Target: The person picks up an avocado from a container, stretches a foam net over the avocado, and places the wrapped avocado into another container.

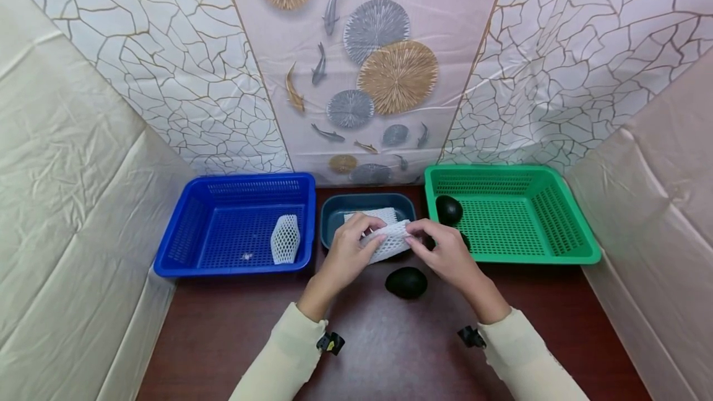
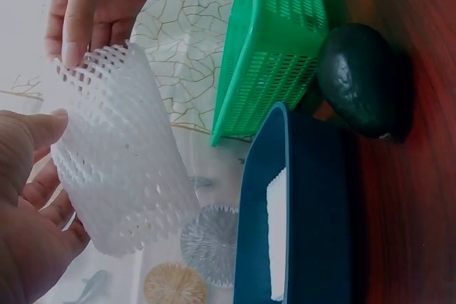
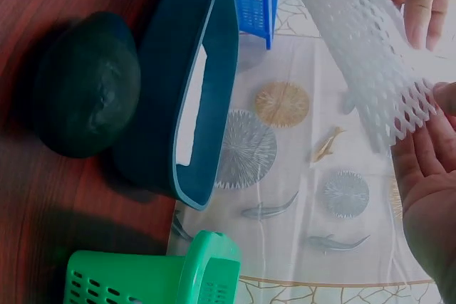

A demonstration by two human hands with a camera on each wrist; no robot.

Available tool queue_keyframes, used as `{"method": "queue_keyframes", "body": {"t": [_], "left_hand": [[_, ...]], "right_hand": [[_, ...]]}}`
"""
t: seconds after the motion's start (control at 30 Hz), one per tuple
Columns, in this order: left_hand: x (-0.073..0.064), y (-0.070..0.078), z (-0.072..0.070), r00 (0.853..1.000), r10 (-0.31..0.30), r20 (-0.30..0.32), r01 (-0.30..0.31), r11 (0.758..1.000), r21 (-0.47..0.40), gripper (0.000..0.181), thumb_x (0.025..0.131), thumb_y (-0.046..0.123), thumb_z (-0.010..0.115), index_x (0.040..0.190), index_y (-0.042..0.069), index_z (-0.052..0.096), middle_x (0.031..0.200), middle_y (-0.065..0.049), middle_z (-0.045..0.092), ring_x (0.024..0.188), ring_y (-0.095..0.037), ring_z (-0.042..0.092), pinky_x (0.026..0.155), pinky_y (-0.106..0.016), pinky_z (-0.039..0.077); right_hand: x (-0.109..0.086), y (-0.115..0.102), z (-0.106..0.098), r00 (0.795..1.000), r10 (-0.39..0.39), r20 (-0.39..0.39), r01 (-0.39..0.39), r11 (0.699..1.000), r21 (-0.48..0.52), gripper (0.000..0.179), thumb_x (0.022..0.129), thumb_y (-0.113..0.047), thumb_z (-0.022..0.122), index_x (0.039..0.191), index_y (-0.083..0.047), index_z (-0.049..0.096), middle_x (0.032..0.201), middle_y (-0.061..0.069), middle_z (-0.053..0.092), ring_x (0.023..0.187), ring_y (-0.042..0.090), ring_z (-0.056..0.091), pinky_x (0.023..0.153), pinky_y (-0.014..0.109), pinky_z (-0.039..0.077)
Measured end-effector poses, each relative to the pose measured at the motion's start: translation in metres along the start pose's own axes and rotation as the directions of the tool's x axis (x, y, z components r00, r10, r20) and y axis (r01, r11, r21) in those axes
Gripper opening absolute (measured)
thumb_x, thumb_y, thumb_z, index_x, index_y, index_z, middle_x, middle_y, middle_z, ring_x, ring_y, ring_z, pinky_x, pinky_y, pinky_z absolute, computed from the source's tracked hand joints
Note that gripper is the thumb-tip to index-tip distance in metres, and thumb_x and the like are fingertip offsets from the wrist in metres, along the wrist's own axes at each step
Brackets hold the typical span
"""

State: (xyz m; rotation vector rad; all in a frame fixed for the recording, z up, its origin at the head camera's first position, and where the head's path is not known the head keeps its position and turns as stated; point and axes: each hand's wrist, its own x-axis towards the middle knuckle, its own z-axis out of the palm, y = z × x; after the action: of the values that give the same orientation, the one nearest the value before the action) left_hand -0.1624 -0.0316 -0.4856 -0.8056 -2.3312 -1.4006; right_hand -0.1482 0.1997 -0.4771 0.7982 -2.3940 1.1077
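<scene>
A white foam net sleeve [image 1: 392, 244] is held up between both hands, over the front of a dark teal tray [image 1: 330, 220]. My left hand [image 1: 350, 249] grips one side of the sleeve between thumb and fingers. At the sleeve's other end, my right hand [image 1: 445, 252] pinches the mesh rim. The sleeve looks flattened in the left wrist view, with no fruit showing inside. A dark green avocado [image 1: 406, 283] lies on the table just below the hands, in front of the tray. More white foam netting [image 1: 380, 214] lies in the tray, partly hidden by the hands.
To the left stands a blue basket [image 1: 234, 270] with a bulging foam net [image 1: 286, 240] in it. The green basket [image 1: 529, 258] at right holds a dark avocado [image 1: 449, 210], with another partly hidden by the right hand. A patterned cloth wall [image 1: 223, 91] rises behind.
</scene>
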Motion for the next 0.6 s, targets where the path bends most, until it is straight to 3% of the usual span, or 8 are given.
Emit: {"method": "queue_keyframes", "body": {"t": [0.1, 0.2, 0.3, 0.4, 0.5, 0.6], "left_hand": [[-0.0005, -0.0006, -0.001, 0.999, -0.018, 0.04, 0.017, 1.0, 0.015, 0.022, 0.095, 0.017, 0.075, 0.115, 0.009, 0.071, 0.111, -0.009, 0.069, 0.1, -0.022, 0.065, 0.085, -0.037, 0.056], [0.0012, -0.0003, -0.0044, 0.991, -0.055, 0.125, 0.054, 0.998, 0.008, 0.031, 0.1, 0.022, 0.069, 0.128, 0.009, 0.067, 0.126, -0.011, 0.068, 0.114, -0.028, 0.065, 0.096, -0.044, 0.055], [0.0032, -0.0012, -0.0067, 0.968, -0.102, 0.231, 0.114, 0.993, -0.04, 0.037, 0.104, 0.024, 0.061, 0.138, 0.007, 0.061, 0.136, -0.012, 0.066, 0.122, -0.03, 0.064, 0.103, -0.05, 0.053], [0.0045, -0.0022, -0.0065, 0.944, -0.142, 0.299, 0.178, 0.979, -0.099, 0.037, 0.106, 0.024, 0.058, 0.138, 0.005, 0.061, 0.132, -0.013, 0.069, 0.118, -0.027, 0.067, 0.098, -0.049, 0.055], [0.0048, -0.0032, -0.0041, 0.938, -0.161, 0.308, 0.211, 0.968, -0.138, 0.033, 0.105, 0.021, 0.06, 0.133, 0.004, 0.065, 0.12, -0.012, 0.073, 0.107, -0.022, 0.069, 0.093, -0.041, 0.058], [0.0042, -0.0031, -0.002, 0.949, -0.157, 0.272, 0.202, 0.968, -0.146, 0.028, 0.103, 0.018, 0.064, 0.127, 0.006, 0.068, 0.11, -0.009, 0.074, 0.098, -0.019, 0.069, 0.087, -0.032, 0.057]], "right_hand": [[0.0005, 0.0006, 0.0012, 1.0, 0.001, -0.004, 0.0, 1.0, 0.008, 0.022, 0.087, 0.001, 0.079, 0.106, -0.01, 0.072, 0.099, 0.001, 0.074, 0.086, 0.01, 0.066, 0.08, 0.016, 0.051], [0.0018, 0.0013, 0.0006, 1.0, -0.013, -0.011, 0.013, 1.0, 0.026, 0.023, 0.087, 0.003, 0.078, 0.105, -0.01, 0.072, 0.105, 0.003, 0.076, 0.096, 0.016, 0.071, 0.089, 0.014, 0.051], [0.0027, 0.0016, -0.0005, 1.0, -0.018, -0.01, 0.018, 0.999, 0.05, 0.024, 0.087, 0.005, 0.076, 0.104, -0.011, 0.073, 0.106, 0.003, 0.076, 0.102, 0.02, 0.072, 0.096, 0.01, 0.047], [0.0029, 0.0011, -0.0013, 1.0, -0.012, 0.001, 0.012, 0.998, 0.064, 0.023, 0.089, 0.006, 0.074, 0.105, -0.011, 0.072, 0.108, 0.003, 0.075, 0.104, 0.02, 0.071, 0.097, 0.008, 0.046], [0.0024, 0.0006, -0.0018, 1.0, -0.004, 0.013, 0.003, 0.997, 0.071, 0.022, 0.09, 0.005, 0.073, 0.105, -0.012, 0.071, 0.108, 0.003, 0.075, 0.104, 0.017, 0.07, 0.095, 0.009, 0.047], [0.002, 0.0006, -0.0017, 1.0, -0.007, 0.016, 0.006, 0.997, 0.073, 0.022, 0.091, 0.004, 0.073, 0.105, -0.012, 0.071, 0.108, 0.003, 0.074, 0.103, 0.016, 0.07, 0.092, 0.012, 0.05]]}}
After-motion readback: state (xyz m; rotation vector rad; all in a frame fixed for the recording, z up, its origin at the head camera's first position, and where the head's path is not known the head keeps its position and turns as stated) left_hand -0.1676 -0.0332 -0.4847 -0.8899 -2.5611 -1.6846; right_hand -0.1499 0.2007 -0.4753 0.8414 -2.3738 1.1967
